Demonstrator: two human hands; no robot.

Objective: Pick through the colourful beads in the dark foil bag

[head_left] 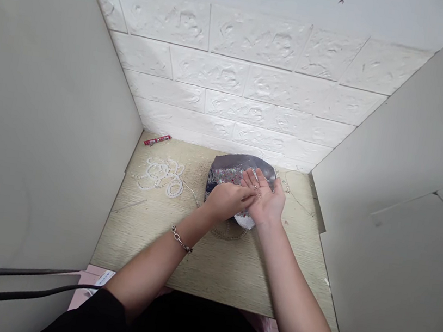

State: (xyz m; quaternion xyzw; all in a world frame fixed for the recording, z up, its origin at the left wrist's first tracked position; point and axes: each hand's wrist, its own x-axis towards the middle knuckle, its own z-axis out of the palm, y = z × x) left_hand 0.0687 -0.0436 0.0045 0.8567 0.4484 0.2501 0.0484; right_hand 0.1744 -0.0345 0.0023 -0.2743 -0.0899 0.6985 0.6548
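Observation:
My right hand (268,201) is palm up with its fingers stretched out, over a shiny silver bag (242,163). A few tiny clear pieces, perhaps beads, seem to lie on that palm. Bent over it from the left, my left hand (224,202) has its thumb and fingertips pinched together at the palm; what they hold is too small to make out. Small glittery, multicoloured pieces (226,175) show in the bag, which is partly hidden behind both hands. Below the bag, a loop of beaded string (229,235) rests on the wooden table (226,276).
A tangled pile of white bead strands (164,175) is on the left of the table, with one strand running toward the bag. Behind it sits a small red packet (157,140). Thin string (299,201) lies at right. Grey panels flank the table; a white brick-patterned wall (226,73) stands behind.

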